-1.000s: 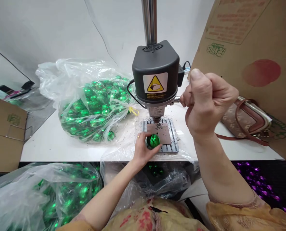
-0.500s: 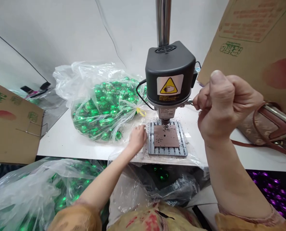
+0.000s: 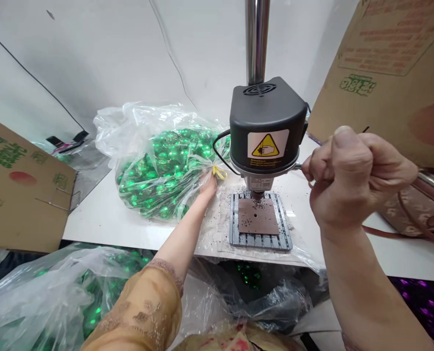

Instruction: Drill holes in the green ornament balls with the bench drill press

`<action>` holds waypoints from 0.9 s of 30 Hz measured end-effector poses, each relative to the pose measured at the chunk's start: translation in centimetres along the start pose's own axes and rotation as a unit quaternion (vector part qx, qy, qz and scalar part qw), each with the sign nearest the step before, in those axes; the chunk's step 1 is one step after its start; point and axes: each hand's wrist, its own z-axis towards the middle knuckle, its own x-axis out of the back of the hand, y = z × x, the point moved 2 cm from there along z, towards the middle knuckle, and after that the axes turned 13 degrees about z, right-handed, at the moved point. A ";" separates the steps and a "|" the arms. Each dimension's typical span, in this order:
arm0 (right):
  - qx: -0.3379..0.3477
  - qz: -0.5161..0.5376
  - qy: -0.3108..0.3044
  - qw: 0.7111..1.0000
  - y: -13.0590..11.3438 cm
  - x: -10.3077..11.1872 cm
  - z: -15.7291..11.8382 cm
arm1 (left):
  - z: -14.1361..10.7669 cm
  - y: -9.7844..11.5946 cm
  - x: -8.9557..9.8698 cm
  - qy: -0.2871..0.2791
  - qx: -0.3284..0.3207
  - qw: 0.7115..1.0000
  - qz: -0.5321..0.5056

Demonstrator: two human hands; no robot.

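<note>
My right hand [image 3: 356,178] is closed in a fist around the lever handle [image 3: 296,166] on the side of a small black bench drill press [image 3: 270,117]. Its grooved metal base [image 3: 235,239] carries a brown square board [image 3: 259,224] with a small hole and dark shavings. On the left, my left hand [image 3: 208,185] reaches into the mouth of a clear plastic bag [image 3: 125,129] full of shiny green balls [image 3: 162,180]. Plastic and the bag's folds hide its fingers. A yellow tie [image 3: 220,172] lies at the bag's mouth, beside this hand.
Cardboard boxes stand at the left [image 3: 23,185] and right [image 3: 392,78]. A handbag [image 3: 418,207] with a brown strap rests on the white table [image 3: 92,214] at right. Below the edge are another bag of green balls [image 3: 49,287] and shiny purple pieces [image 3: 422,302].
My left hand has moved from beside the drill base, forward to the mouth of the bag. My right hand has stayed on the lever. The whole view has shifted slightly.
</note>
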 end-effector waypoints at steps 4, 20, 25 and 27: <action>-0.003 0.015 -0.010 1.000 0.2 0.3 0.1 | 0.1 -0.1 0.5 -0.007 0.007 0.999 0.044; -0.005 0.015 -0.013 1.000 0.0 0.4 -0.3 | -9.0 0.9 2.0 -0.121 0.044 0.880 -0.458; -0.001 0.010 -0.018 1.000 -0.2 0.2 -0.4 | -11.3 3.8 1.6 -0.130 0.039 0.823 -0.552; -0.001 0.015 -0.029 0.999 -0.1 0.3 -0.3 | -11.9 4.4 1.1 -0.126 0.041 0.810 -0.571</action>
